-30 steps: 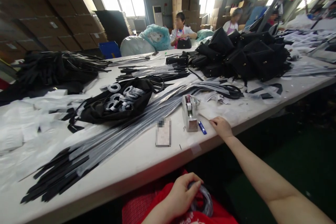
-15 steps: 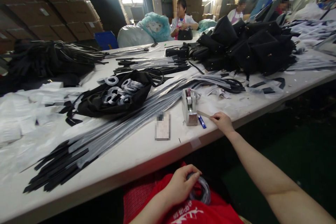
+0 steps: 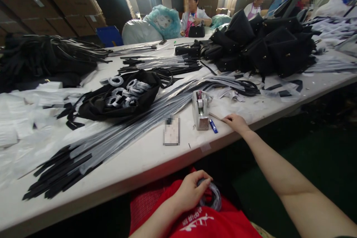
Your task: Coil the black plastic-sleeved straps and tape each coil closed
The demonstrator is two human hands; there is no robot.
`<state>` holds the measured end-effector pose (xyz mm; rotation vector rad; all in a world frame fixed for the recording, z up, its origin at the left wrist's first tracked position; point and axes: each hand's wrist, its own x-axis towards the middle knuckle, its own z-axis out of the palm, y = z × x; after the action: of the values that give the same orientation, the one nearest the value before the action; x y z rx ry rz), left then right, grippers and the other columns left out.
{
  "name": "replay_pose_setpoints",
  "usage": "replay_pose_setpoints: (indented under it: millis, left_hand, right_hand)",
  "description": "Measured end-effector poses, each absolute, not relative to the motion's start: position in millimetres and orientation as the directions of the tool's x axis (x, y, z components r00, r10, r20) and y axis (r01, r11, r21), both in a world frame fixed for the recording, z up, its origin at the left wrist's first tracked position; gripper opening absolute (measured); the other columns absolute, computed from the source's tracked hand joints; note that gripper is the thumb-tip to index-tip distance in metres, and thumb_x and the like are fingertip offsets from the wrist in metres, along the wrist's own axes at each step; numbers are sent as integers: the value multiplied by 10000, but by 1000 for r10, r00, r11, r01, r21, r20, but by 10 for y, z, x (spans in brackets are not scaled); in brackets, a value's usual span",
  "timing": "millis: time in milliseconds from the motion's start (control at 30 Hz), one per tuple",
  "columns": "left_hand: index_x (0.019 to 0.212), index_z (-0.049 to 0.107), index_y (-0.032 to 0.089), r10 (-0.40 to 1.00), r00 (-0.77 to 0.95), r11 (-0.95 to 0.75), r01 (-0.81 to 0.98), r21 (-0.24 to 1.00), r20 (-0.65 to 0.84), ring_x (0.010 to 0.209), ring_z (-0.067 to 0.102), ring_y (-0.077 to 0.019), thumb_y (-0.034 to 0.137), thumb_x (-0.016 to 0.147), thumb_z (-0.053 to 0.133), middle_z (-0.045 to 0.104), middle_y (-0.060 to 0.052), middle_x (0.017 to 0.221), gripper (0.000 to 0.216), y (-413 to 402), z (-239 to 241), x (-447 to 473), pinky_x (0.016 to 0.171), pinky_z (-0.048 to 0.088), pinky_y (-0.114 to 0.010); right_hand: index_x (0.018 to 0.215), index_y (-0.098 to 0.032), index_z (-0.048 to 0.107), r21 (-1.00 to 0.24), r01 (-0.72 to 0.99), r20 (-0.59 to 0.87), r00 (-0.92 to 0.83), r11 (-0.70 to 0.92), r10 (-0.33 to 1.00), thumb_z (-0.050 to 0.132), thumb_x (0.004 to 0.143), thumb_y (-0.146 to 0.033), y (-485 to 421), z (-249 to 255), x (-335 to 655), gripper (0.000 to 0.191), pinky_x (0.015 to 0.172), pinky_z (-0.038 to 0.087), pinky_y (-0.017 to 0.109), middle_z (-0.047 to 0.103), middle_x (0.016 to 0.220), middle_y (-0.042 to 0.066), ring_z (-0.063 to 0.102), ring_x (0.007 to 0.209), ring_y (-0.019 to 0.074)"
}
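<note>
Over my lap, my left hand (image 3: 192, 190) is closed on a coiled strap (image 3: 214, 197) that looks dark under clear wrapping. On the tabletop, my right hand (image 3: 235, 122) pinches one end of a thin pale strip (image 3: 216, 116), whose other end reaches towards a grey tape dispenser (image 3: 200, 113). A small blue-and-white packet (image 3: 213, 126) lies between the dispenser and my right hand. To the left of the dispenser lies a phone (image 3: 171, 132), blurred out in the picture.
A black bag (image 3: 119, 113) holds several coiled straps. Long plastic-sleeved straps (image 3: 122, 128) stretch diagonally across the white table (image 3: 145, 163). Black handbags (image 3: 267, 48) are heaped at the back right. Across the table a co-worker (image 3: 193, 16) handles a black bag. Cartons are stacked behind.
The view has tilted and shifted slightly. Both hands keep their grips in nearly the same places. The co-worker's hand across the table has moved a little.
</note>
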<state>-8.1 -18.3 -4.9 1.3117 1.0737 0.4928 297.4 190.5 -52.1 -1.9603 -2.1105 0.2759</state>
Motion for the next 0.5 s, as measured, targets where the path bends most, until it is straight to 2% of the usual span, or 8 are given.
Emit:
replay_pose_setpoints:
  millis: [233, 367, 500]
  left_hand:
    - [928, 689, 154, 819, 459, 231, 288, 929, -346, 832, 620, -186, 369, 895, 522, 694, -56, 903, 274, -191, -27, -95, 848, 473, -284]
    - [937, 678, 153, 819, 460, 222, 297, 929, -343, 852, 623, -184, 353, 898, 515, 691, -53, 920, 261, -199, -24, -111, 845, 475, -282]
    - [922, 675, 156, 822, 459, 215, 299, 930, -338, 878, 628, -186, 340, 896, 516, 694, -50, 927, 244, -203, -10, -93, 843, 475, -279]
  right_hand:
    - [1091, -138, 646, -28, 980, -16, -198, 197, 980, 407, 991, -321, 1885, -445, 2772, 317, 743, 441, 317, 655, 1035, 161, 630, 884, 235]
    - [1177, -107, 583, 68, 965, -79, -246, 252, 966, 326, 1007, -249, 1862, -359, 2676, 339, 742, 444, 323, 624, 1068, 176, 617, 918, 238]
    - [1154, -111, 587, 134, 962, -118, -224, 239, 967, 294, 1001, -196, 1929, -227, 2602, 341, 782, 441, 329, 622, 1099, 187, 596, 1013, 253]
